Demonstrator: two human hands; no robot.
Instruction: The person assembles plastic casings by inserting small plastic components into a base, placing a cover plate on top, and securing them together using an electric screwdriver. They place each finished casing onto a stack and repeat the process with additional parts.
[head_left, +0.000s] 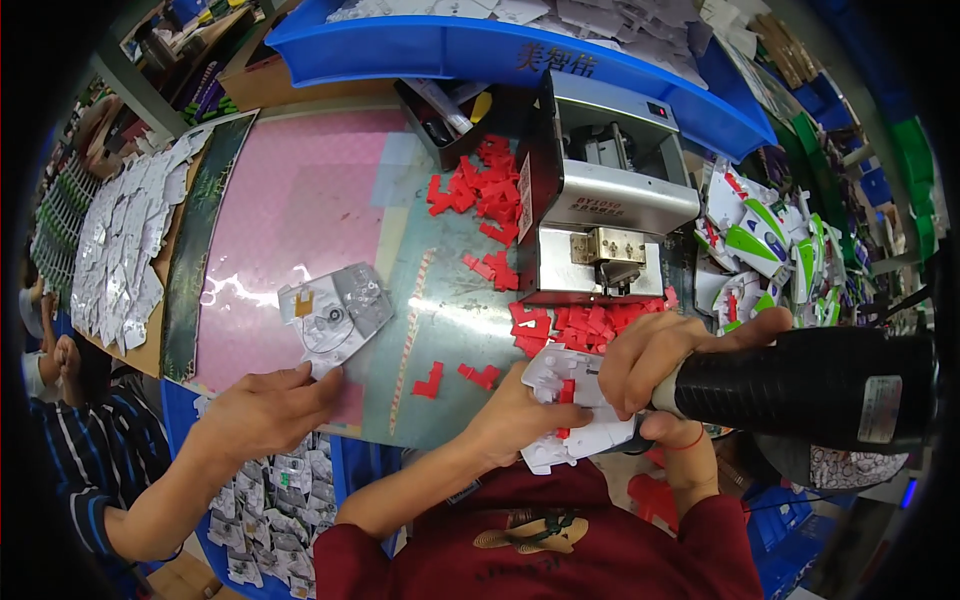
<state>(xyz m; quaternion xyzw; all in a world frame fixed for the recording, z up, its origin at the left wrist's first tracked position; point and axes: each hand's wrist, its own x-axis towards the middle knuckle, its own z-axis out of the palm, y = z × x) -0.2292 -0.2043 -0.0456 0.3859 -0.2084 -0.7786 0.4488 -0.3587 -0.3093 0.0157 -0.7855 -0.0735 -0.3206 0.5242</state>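
Observation:
My left hand [508, 418] grips a white plastic shell part [548, 372], with its thumb pressed on a red plastic piece [567, 392] set in the shell. From the right, my right hand [655, 362] is closed around the front end of a black electric screwdriver [780, 385]. The screwdriver points at the right side of the shell; its tip is hidden behind my fingers. To the left, a co-worker's hand [265, 408] touches the lower edge of a pale shell part [338, 312] lying on the table.
A silver-and-black machine [605, 200] stands beyond my hands, with red pieces [485, 190] heaped along its side and front. White-and-green shells [765, 240] are piled at the right. A blue bin [400, 50] spans the back. At lower left, another blue bin [345, 465] holds shell parts.

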